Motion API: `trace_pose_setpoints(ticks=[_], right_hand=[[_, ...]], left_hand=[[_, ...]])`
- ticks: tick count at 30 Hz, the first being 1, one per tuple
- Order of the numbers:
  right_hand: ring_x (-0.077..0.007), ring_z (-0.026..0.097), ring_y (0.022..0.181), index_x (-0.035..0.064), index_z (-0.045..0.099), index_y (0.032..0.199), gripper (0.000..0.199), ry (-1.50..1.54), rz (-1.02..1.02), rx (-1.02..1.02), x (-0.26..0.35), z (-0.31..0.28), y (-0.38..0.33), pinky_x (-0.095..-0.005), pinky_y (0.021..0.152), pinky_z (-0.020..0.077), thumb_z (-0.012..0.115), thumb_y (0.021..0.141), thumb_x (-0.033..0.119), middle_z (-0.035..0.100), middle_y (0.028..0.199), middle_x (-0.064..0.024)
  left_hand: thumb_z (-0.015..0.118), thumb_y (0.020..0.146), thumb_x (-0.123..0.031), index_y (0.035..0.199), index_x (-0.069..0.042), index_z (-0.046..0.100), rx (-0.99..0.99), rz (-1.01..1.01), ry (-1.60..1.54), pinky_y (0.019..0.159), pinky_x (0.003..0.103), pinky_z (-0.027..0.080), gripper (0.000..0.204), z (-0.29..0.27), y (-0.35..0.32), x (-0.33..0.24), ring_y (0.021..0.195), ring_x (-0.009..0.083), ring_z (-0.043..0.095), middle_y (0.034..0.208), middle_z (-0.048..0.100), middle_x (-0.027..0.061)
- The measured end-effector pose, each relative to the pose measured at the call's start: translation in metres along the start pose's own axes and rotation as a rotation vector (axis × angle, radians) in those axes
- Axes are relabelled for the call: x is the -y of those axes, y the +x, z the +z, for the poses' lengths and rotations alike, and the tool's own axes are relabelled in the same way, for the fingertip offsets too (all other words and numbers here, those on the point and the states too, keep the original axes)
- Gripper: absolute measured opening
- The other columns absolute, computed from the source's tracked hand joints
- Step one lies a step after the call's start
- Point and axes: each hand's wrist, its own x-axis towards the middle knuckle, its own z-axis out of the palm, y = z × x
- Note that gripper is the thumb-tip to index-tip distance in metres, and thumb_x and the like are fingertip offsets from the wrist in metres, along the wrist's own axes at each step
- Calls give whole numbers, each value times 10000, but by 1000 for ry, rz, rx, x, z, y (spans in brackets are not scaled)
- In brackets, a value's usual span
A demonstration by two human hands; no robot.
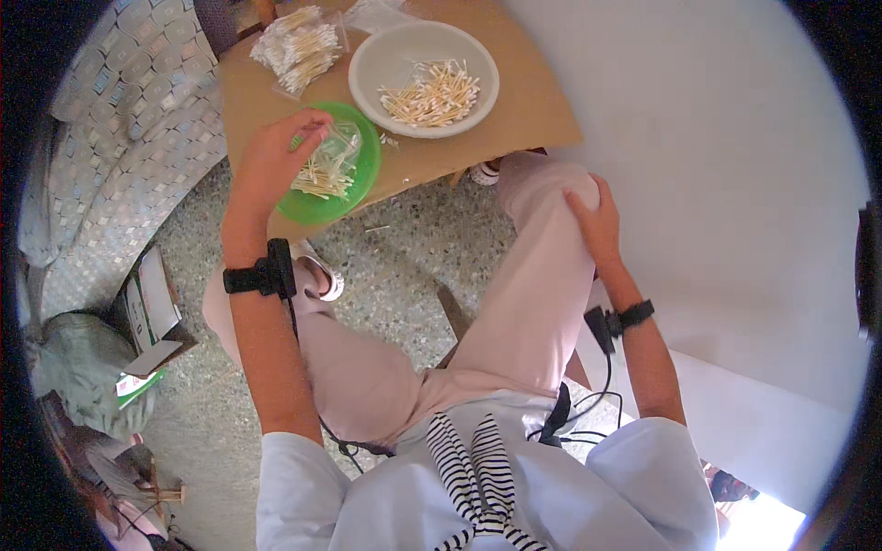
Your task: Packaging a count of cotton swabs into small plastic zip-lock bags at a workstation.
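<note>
My left hand (287, 151) is over a green bowl (367, 177) at the near left of the low table. Its fingers are closed on the edge of a small clear plastic bag (344, 145) inside the bowl. Beneath the bag lie loose cotton swabs (322, 181) with pale sticks. Resting on my right knee, my right hand (599, 220) has its fingers laid out over the trouser cloth and holds nothing. To the right of the green bowl stands a larger whitish basin (375, 69) with a heap of cotton swabs (436, 94) in it.
Packed bags of cotton swabs (299, 50) lie at the back left of the brown tabletop (528, 87). A patterned cloth (129, 119) hangs at the left. An opened cardboard box (156, 298) sits on the speckled floor (395, 275). A white wall (707, 165) rises at the right.
</note>
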Motion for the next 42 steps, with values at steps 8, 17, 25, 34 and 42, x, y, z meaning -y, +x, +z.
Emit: trace_pose_setpoints(ticks=[8, 17, 25, 34, 42], right_hand=[[-286, 632, 976, 51, 681, 1033, 299, 52, 163, 340, -58, -4, 89, -372, 872, 478, 624, 859, 287, 674, 1042, -142], [-282, 626, 963, 104, 692, 1042, 194, 194, -341, 156, 72, 9, 25, -377, 886, 471, 607, 888, 185, 676, 1027, -103], [-310, 644, 884, 126, 706, 1037, 230, 64, -814, 155, 146, 80, 96, -410, 855, 490, 651, 844, 237, 684, 981, -122], [-309, 645, 856, 74, 715, 995, 248, -398, -707, 417, 167, 112, 122, -400, 822, 479, 686, 810, 236, 678, 921, -148], [-298, 636, 898, 97, 729, 973, 236, 105, -903, 243, 160, 118, 162, -408, 802, 482, 648, 850, 281, 685, 987, -126]], left_hand=[[545, 922, -142, 1096, -67, 624, 38, 168, -70, 916, 360, 462, 205, 19, 8, 6, 1041, 254, 620, 1132, 649, 81], [461, 972, -195, 1218, -102, 582, -85, 186, -2, 991, 372, 422, 289, 17, -12, -11, 1146, 302, 558, 1242, 596, 100], [494, 962, -315, 1144, -95, 635, -150, 52, 55, 952, 385, 444, 319, 24, -7, -15, 1103, 306, 577, 1178, 626, 119], [535, 932, -279, 1066, -96, 667, -147, 138, 108, 869, 392, 482, 262, 22, -5, -6, 988, 304, 622, 1066, 665, 116], [541, 932, -296, 1063, -79, 669, -161, 61, 72, 852, 399, 490, 283, 23, 0, -23, 957, 326, 626, 1063, 666, 130]])
